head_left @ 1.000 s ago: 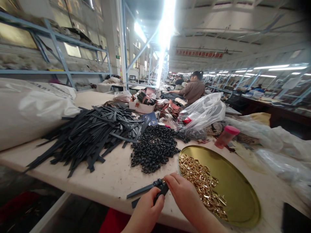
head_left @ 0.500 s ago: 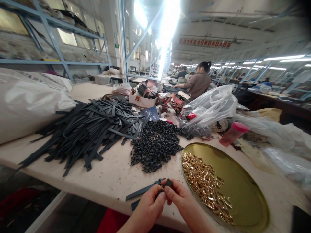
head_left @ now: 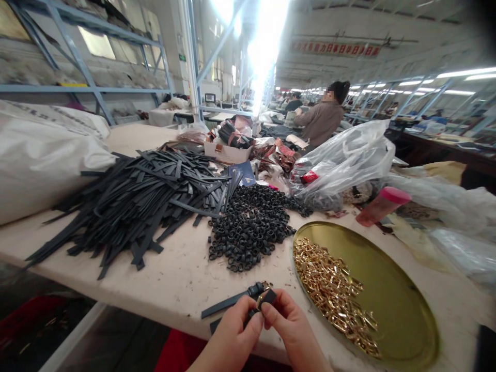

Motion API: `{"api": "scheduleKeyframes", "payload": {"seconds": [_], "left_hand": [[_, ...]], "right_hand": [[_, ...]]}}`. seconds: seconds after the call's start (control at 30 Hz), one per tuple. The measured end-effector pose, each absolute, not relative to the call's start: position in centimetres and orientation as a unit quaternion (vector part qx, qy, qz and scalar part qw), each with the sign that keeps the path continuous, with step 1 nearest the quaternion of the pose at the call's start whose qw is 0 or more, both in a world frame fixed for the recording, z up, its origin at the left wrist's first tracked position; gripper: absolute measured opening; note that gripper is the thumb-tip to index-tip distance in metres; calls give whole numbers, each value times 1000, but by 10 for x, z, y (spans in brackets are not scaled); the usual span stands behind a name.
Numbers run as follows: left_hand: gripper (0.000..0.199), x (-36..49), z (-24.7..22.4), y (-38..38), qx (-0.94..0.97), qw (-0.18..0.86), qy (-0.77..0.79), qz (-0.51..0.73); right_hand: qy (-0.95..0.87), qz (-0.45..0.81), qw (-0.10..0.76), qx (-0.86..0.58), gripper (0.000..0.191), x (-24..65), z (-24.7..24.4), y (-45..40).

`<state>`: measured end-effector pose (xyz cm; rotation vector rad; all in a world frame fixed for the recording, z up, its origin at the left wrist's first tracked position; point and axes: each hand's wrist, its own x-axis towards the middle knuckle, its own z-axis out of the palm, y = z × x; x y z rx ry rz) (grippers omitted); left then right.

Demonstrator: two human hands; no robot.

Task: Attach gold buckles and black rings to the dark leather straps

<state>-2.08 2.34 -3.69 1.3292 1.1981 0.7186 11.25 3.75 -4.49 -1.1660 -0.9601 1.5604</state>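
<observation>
My left hand point(head_left: 239, 326) and my right hand point(head_left: 285, 319) meet near the table's front edge, fingers closed. Both grip a short black strap point(head_left: 267, 298), its end folded up between the right thumb and fingers, with a bit of gold buckle point(head_left: 259, 299) showing beside it. The rest of that strap is mostly hidden by the left hand. Just beyond lies another black strap point(head_left: 228, 307) with a loop and a gold buckle at its right end. Small black loops point(head_left: 248, 227) are heaped ahead, and gold buckles point(head_left: 329, 289) lie on a round gold tray point(head_left: 391, 289) to the right.
A large pile of black straps point(head_left: 155, 201) spreads at left beside a white sack point(head_left: 46, 160). Behind the loops stand a white box point(head_left: 227, 152), a clear plastic bag point(head_left: 349, 160) and a pink-lidded jar point(head_left: 382, 206). A co-worker point(head_left: 323, 116) is farther back.
The right fingers have shifted on the folded strap end, and gold metal shows more clearly beside it. More of the buckled strap behind the hands is visible. The view has tilted slightly.
</observation>
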Motion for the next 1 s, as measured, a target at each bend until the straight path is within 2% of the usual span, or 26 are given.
{"api": "scheduleKeyframes", "payload": {"seconds": [0.3,0.47,0.67,1.0], "left_hand": [[24,-24,-30,18,511,638,494,298],[24,-20,-30,15,492,641,503,306],[24,-16,-27,9,479,650,495,321],[23,-13,-30,-10,488,627,495,352]], "right_hand": [[-461,598,418,-505,34,112,-49,26],[-460,590,424,-511,33,110,-48,21],[-505,510,445,-535,32,109,-44,12],[-506,493,465,-534,30,109,-33,-3]]}}
